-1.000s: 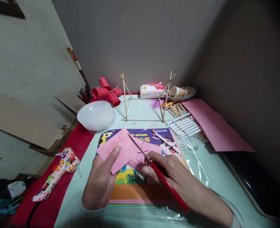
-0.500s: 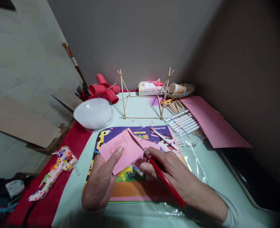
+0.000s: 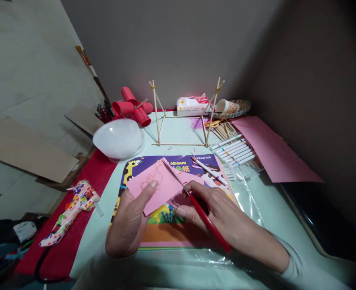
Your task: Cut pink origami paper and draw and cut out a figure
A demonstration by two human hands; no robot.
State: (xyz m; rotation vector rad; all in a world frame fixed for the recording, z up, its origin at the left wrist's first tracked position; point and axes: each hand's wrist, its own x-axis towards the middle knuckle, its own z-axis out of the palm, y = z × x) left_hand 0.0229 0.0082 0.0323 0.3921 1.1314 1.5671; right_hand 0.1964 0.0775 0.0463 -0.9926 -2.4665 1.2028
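Between thumb and fingers, my left hand [image 3: 129,223] grips a piece of pink paper [image 3: 156,193] with a line drawing on it. Red-handled scissors [image 3: 206,219] are in my right hand [image 3: 217,209], their blades lying over the pink paper's upper right edge. A second pink flap spreads to the right, under the blades; whether it is the same sheet I cannot tell. Both hands are above a colourful origami paper pack [image 3: 166,235]. A white marker or pencil [image 3: 210,171] rests on the pack's upper right.
A wooden stick frame [image 3: 182,144] stands behind the pack. Red paper tubes [image 3: 123,108] and a translucent plastic bowl [image 3: 117,139] are at left, a patterned glue gun [image 3: 72,213] nearer. Several markers [image 3: 236,152], a large pink sheet [image 3: 274,151] and a paper cup [image 3: 228,106] lie right.
The whole view has shifted slightly, so most things appear a little higher. Both hands keep their hold on the paper and scissors, with hardly any movement between them.
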